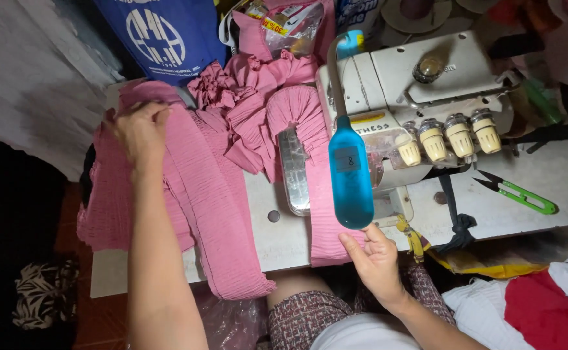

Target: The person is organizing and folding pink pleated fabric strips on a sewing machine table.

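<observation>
Our left hand presses flat on soft, floppy pink cloth at ten o'clock; our right hand is open, touching the blue lamp; hold cloth edges

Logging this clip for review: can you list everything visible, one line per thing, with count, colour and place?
pleated fabric strips: several, pink, draped over the table's left half and piled at the back
sewing machine: one, cream, back right of the table
tension knobs: four, cream, in a row on the machine's front
lamp head: one, translucent blue, on a grey gooseneck in front of the machine
thread snips: one, green handle with dark blades, on the table at right
table: one, off-white
bag: one, blue with white print, back left
clothes: a heap, red and white, lower right
left hand: one, resting on the pink fabric
right hand: one, open, fingertips at the lamp head's lower end
</observation>
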